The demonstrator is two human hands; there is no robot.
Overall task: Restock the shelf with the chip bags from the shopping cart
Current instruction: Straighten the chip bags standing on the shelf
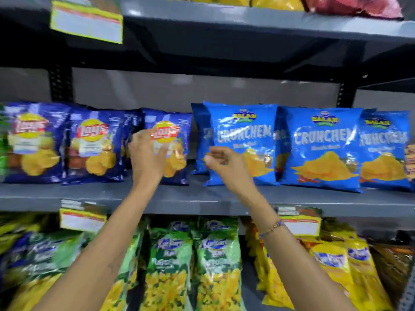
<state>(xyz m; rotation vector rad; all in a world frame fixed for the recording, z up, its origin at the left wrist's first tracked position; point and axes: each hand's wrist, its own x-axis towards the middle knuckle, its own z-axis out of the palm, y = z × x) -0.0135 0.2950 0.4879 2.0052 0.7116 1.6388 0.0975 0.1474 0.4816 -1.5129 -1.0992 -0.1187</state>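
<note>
My left hand (pixel 148 157), fingers spread, covers the upright Lay's bag (pixel 174 149); my right hand (pixel 224 163) at 3 o'clock curls loosely, empty, blurred.

Middle shelf (pixel 202 198): three dark blue Lay's bags (pixel 33 142) are counted at the front, with further ones partly hidden behind. Three light blue Crunchem bags (pixel 323 149) are seen at the front, and at least two more behind them. Three price labels (pixel 86 23) are visible. Two hands are counted: left hand (pixel 147 158) and right hand (pixel 226 164).
</note>
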